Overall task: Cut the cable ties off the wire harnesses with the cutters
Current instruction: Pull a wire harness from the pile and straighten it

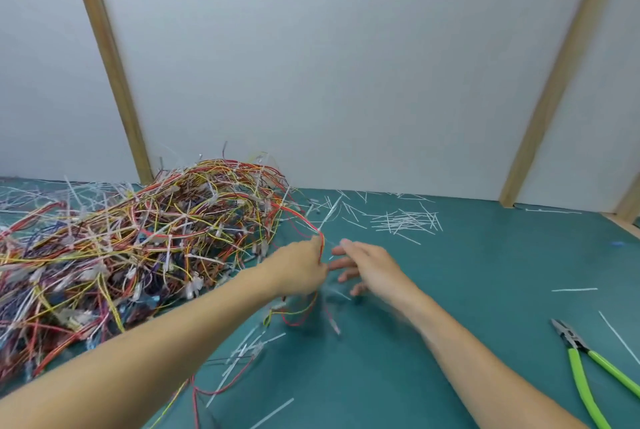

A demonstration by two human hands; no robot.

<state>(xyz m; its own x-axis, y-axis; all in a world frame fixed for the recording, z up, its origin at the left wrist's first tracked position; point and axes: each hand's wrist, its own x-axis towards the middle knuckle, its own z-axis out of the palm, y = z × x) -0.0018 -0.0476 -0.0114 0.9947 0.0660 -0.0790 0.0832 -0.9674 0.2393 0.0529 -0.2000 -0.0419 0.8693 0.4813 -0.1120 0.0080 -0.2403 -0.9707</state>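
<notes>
I'm seeing many cut ties (405,220) lying far right; my left hand (304,267) is pinching a harness (313,226) from the big tangled pile (121,241), my right hand (367,264) is spreading open, and the cutters (588,364) are lying unused.

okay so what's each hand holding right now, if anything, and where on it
The left hand grips a red and yellow wire harness at the loop pulled from the pile. The right hand is blurred, fingers spread, apparently holding nothing. The cutters lie untouched on the mat.
</notes>
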